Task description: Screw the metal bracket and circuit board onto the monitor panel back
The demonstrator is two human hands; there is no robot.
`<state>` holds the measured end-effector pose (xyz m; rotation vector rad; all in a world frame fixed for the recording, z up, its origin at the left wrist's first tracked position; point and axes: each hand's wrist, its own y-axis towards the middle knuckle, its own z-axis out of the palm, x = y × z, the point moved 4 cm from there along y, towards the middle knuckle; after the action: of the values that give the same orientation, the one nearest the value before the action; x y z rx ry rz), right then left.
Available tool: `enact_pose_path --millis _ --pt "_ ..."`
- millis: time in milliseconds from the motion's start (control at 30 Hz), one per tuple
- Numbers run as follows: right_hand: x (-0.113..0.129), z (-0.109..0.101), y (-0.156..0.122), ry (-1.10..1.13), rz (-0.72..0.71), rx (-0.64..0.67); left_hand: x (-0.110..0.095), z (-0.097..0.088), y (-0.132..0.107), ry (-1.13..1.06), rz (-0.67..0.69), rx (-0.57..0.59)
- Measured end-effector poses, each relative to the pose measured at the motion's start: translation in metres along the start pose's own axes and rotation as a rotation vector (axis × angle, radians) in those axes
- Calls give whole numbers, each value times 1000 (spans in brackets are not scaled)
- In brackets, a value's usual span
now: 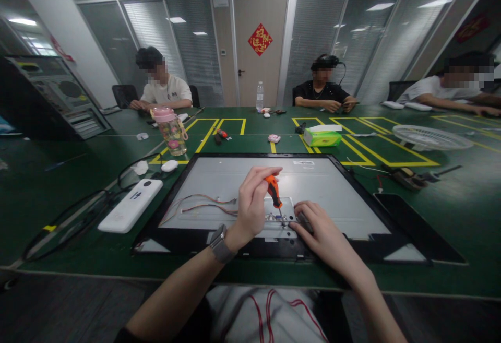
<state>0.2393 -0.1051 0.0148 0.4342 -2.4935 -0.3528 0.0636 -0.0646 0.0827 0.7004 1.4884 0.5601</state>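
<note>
My left hand (253, 199) is closed around an orange-and-black screwdriver (274, 192). The screwdriver points down, its tip at a small circuit board (276, 218) near the front edge of a flat display panel (332, 191). My right hand (318, 225) rests on the panel just right of the board, thumb and fingers apart, the thumb tip at the board's edge. Between them shows a dark grey patch that I cannot make out. Thin coloured wires (207, 208) run across the panel, left of my left hand.
Left of the panel lie a white power bank (131, 205), a black cable (62, 223) and a pink-lidded bottle (170, 131). On the right are a black slab (418, 223), a round white grille (430, 137) and a green tissue pack (323, 136). Several people sit across the table.
</note>
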Motion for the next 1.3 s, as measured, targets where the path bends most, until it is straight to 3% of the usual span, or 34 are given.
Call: enact_pose_path --millis 133,300,533,800,1033,1300 --pt "1 -1 0 -2 -1 -6 1 3 1 9 15 5" --pt "4 -2 1 7 3 7 3 1 1 76 54 -80" --pt "1 -1 1 3 2 8 2 3 1 -20 -13 19" --pt "1 -1 0 -9 4 8 2 4 1 97 76 -42" --pt "1 -1 0 -8 -4 -7 2 3 0 19 19 42" --pt "2 -1 1 -8 13 5 8 6 -1 11 3 -28"
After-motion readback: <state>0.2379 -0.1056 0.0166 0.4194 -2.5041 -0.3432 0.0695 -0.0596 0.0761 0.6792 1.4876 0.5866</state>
